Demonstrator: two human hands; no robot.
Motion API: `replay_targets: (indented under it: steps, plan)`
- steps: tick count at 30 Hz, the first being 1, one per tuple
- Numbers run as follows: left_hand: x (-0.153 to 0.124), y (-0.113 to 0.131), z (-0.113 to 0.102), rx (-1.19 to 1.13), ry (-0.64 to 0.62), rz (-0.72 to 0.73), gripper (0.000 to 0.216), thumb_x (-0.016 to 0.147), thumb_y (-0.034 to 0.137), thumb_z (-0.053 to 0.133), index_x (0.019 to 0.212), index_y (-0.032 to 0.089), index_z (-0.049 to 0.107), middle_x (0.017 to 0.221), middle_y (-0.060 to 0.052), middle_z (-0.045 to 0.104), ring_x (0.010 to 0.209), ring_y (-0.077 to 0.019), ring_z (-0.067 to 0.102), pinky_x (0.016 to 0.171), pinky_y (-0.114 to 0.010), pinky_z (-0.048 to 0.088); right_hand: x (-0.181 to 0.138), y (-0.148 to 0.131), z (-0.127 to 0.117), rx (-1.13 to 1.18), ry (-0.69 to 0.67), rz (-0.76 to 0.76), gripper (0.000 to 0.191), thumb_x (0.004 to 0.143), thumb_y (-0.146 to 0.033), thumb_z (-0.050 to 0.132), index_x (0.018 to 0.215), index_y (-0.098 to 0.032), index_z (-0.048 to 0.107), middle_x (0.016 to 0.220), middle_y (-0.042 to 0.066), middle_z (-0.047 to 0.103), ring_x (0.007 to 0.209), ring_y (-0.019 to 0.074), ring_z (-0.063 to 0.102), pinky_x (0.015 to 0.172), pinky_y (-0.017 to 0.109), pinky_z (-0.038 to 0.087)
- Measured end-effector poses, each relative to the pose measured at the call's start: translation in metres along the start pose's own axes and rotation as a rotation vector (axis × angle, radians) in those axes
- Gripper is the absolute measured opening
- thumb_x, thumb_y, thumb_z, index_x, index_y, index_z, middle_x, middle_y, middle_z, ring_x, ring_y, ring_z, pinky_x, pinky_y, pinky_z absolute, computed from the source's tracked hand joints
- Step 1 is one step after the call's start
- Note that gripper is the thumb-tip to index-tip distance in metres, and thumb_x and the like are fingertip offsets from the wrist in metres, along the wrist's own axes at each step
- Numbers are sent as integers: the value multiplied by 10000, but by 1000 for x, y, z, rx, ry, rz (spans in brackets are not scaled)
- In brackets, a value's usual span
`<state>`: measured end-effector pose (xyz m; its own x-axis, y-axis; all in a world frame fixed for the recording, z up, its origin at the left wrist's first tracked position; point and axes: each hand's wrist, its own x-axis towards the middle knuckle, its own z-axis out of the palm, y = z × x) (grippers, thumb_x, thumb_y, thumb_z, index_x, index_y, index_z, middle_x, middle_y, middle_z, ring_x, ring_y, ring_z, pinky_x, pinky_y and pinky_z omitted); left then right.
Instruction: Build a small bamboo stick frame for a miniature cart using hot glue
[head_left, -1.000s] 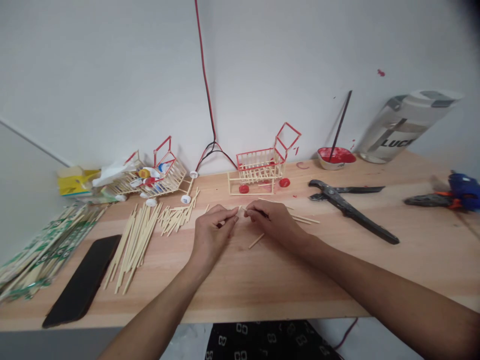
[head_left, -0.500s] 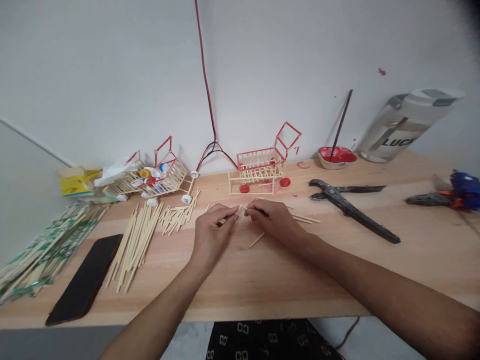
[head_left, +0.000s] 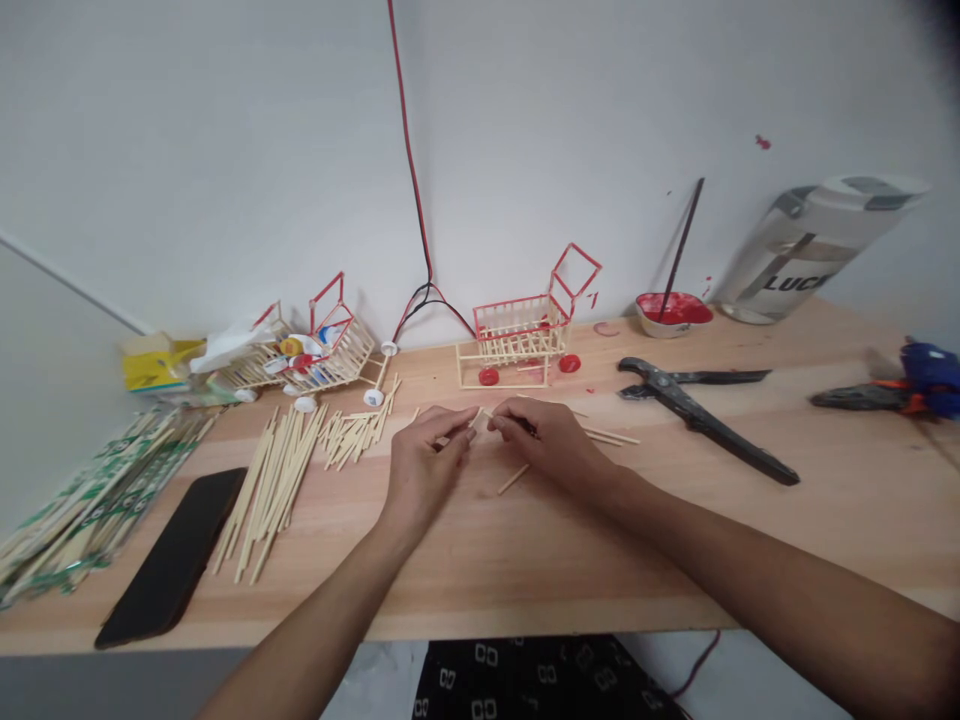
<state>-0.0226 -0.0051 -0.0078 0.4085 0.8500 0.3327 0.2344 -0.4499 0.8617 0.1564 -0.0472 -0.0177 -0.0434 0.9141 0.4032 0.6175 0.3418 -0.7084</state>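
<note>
At the middle of the table my left hand [head_left: 431, 458] pinches a short wooden stick [head_left: 478, 416] between thumb and forefinger. Close by on the right, my right hand [head_left: 551, 445] is closed, its fingertips at the end of a light stick piece that is mostly hidden. The two hands' fingertips almost meet. A cut stick [head_left: 514, 479] lies just below my right hand, and more sticks [head_left: 611, 437] lie to its right. Behind the hands stands a miniature shopping cart [head_left: 517, 335] of sticks with a red rim and red wheels.
Piles of sticks [head_left: 270, 490], a black phone [head_left: 172, 560] and wrapped chopsticks [head_left: 105, 500] are on the left. Two filled mini carts [head_left: 330, 350] stand behind. To the right are a cutter [head_left: 701, 415], a red paint bowl [head_left: 675, 325], a plastic container [head_left: 810, 250] and a blue glue gun [head_left: 926, 380].
Almost nothing differs. Both hands keep their place, and slightly more of the stick shows at my left fingertips.
</note>
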Motion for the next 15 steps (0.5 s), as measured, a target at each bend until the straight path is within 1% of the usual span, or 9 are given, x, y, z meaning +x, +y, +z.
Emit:
replay_targets:
  steps: [6,11,15]
  plan:
    - [-1,1,2,-37,-14,3,239,799,182,598,991,235,731,843,-39,642,588,-101,554,494,-212,458,1,0,2,-3,-5,2,194,886,-183,474,776,-170,633,714,-5,612,652,115,509,624,226,360]
    - [-1,3,2,-22,3,0,226,785,189,618,973,233,735,832,-40,652,628,-115,571,496,-208,454,0,-1,3,5,-1,7,195,884,-187,471,775,-171,632,713,-3,614,656,117,516,628,230,364]
    - [0,4,0,31,12,-4,197,794,219,622,954,225,737,878,-50,674,736,-142,612,560,-220,478,0,-3,2,3,-11,14,194,886,-188,472,789,-166,637,719,-1,610,658,117,506,628,232,359]
